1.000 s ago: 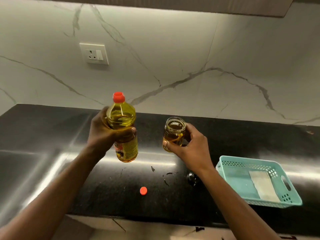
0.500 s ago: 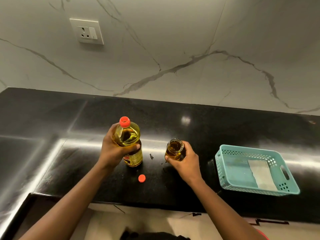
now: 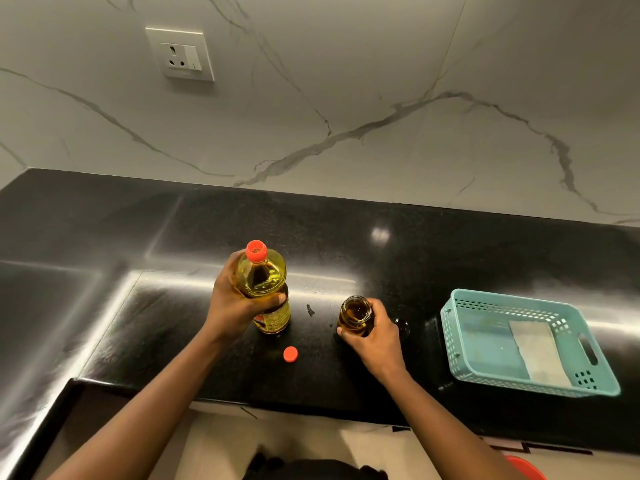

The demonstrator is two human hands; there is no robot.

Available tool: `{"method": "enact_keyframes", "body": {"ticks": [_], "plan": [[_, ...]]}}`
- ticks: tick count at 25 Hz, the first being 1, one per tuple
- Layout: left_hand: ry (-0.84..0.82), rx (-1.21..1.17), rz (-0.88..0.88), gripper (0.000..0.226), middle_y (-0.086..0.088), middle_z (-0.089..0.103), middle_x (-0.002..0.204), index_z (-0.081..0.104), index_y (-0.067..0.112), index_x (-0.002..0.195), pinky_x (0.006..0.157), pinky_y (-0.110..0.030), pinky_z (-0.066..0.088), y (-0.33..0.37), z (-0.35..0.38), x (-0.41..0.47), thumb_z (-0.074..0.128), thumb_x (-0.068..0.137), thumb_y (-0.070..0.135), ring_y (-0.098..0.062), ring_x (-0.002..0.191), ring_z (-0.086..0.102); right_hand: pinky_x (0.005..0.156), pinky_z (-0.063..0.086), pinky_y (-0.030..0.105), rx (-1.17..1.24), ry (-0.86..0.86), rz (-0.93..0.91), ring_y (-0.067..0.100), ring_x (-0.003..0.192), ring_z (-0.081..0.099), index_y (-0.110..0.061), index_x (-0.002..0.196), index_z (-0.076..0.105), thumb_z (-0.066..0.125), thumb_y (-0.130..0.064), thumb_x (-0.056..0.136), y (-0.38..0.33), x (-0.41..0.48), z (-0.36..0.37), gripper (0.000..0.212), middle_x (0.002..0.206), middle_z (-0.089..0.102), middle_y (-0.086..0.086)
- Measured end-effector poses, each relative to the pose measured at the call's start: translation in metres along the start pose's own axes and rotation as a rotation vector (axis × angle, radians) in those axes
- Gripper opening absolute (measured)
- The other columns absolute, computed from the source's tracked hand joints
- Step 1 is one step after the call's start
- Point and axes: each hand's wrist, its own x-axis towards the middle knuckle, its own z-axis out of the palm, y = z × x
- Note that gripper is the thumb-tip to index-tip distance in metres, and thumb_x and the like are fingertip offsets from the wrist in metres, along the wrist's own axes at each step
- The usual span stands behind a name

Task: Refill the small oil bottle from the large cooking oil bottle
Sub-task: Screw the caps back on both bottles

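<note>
Fingers (image 3: 278,299) gripping large bottle (image 3: 265,276), small bottle (image 3: 354,313)

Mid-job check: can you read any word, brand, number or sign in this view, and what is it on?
Nothing is legible.
Yellow-and-red label on the large clear plastic oil bottle: printed, but too blurred to read, and partly covered by the left hand.
Small glass oil jar: no label visible.
White wall socket: no readable marking.
Pale paper sheet in the teal plastic basket: looks blank.
</note>
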Motion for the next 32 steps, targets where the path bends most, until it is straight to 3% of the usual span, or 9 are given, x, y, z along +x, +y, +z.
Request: {"method": "enact_keyframes", "body": {"ticks": [5, 9, 13, 15, 19, 21, 25, 28, 32], "plan": [[-0.006, 0.043, 0.035, 0.099, -0.005, 0.073, 0.131, 0.055, 0.022, 0.143, 0.103, -0.043, 0.062, 0.001, 0.002, -0.004, 0.102, 0.055, 0.023, -0.023, 0.123, 0.073, 0.101, 0.056, 0.026, -0.003, -0.005, -0.002, 0.001, 0.114, 0.067, -0.035, 0.132, 0.056, 0.099, -0.038, 0.069, 0.004, 0.001, 0.001, 0.076, 0.122, 0.070, -0.015], [-0.061, 0.035, 0.064, 0.112, -0.001, 0.064, 0.145, 0.042, 0.027, 0.159, 0.104, -0.030, 0.061, 0.010, -0.001, -0.010, 0.103, 0.067, 0.009, -0.017, 0.131, 0.068, 0.113, 0.044, 0.021, 0.107, 0.008, 0.067, -0.002, 0.132, 0.054, -0.028, 0.157, 0.043, 0.099, -0.034, 0.071, 0.005, -0.018, -0.007, 0.102, 0.145, 0.054, -0.019], [-0.069, 0.023, 0.121, 0.073, 0.002, 0.073, 0.134, 0.058, 0.033, 0.146, 0.100, -0.024, 0.061, 0.032, -0.007, -0.011, 0.093, 0.084, 0.021, -0.016, 0.124, 0.073, 0.091, 0.055, 0.020, -0.107, 0.159, -0.124, -0.007, 0.109, 0.058, -0.029, 0.131, 0.061, 0.085, -0.031, 0.089, -0.001, -0.074, -0.008, 0.048, 0.118, 0.057, -0.019], [-0.070, 0.046, 0.144, 0.059, 0.005, 0.077, 0.127, 0.062, 0.033, 0.140, 0.099, -0.025, 0.062, 0.040, -0.005, -0.008, 0.089, 0.088, 0.024, -0.014, 0.119, 0.076, 0.088, 0.054, 0.019, -0.230, -0.014, -0.255, -0.007, 0.107, 0.057, -0.030, 0.124, 0.065, 0.076, -0.037, 0.095, -0.014, -0.082, 0.005, 0.032, 0.115, 0.056, -0.019], [-0.069, 0.021, 0.135, 0.055, 0.001, 0.078, 0.124, 0.065, 0.023, 0.140, 0.100, -0.031, 0.063, 0.040, -0.006, -0.008, 0.085, 0.088, 0.026, -0.017, 0.118, 0.076, 0.098, 0.056, 0.029, -0.446, -0.373, -0.311, 0.004, 0.118, 0.058, -0.034, 0.152, 0.051, 0.066, -0.055, 0.096, -0.048, -0.050, 0.052, 0.062, 0.135, 0.052, -0.015], [-0.073, 0.020, 0.134, 0.058, -0.002, 0.078, 0.125, 0.065, 0.018, 0.142, 0.101, -0.034, 0.063, 0.035, -0.007, -0.008, 0.086, 0.089, 0.023, -0.020, 0.119, 0.076, 0.100, 0.055, 0.033, -0.537, -0.397, -0.329, 0.012, 0.123, 0.059, -0.033, 0.154, 0.049, 0.067, -0.053, 0.096, -0.057, -0.038, 0.071, 0.064, 0.136, 0.054, -0.009], [-0.056, 0.027, 0.128, 0.067, 0.002, 0.077, 0.127, 0.066, 0.023, 0.142, 0.101, -0.031, 0.062, 0.032, -0.008, -0.006, 0.093, 0.083, 0.041, -0.014, 0.120, 0.075, 0.097, 0.055, 0.035, -0.609, -0.422, -0.333, 0.019, 0.117, 0.063, -0.027, 0.141, 0.064, 0.065, -0.041, 0.102, -0.055, -0.031, 0.085, 0.041, 0.125, 0.057, -0.005], [-0.071, 0.012, 0.114, 0.070, 0.006, 0.076, 0.129, 0.065, 0.028, 0.140, 0.100, -0.026, 0.061, 0.034, -0.010, -0.005, 0.091, 0.079, 0.050, -0.010, 0.121, 0.074, 0.094, 0.060, 0.037, -0.480, -0.348, -0.245, 0.010, 0.106, 0.066, -0.030, 0.128, 0.070, 0.068, -0.042, 0.101, -0.071, -0.027, 0.069, 0.029, 0.119, 0.062, -0.010], [-0.071, 0.001, 0.138, 0.057, 0.004, 0.076, 0.128, 0.066, 0.031, 0.137, 0.099, -0.023, 0.060, 0.030, -0.008, -0.005, 0.091, 0.085, 0.030, -0.010, 0.120, 0.074, 0.084, 0.065, 0.030, -0.022, -0.134, -0.190, 0.006, 0.096, 0.074, -0.026, 0.124, 0.074, 0.077, -0.037, 0.096, -0.159, -0.004, 0.008, 0.031, 0.117, 0.073, -0.006]]}}
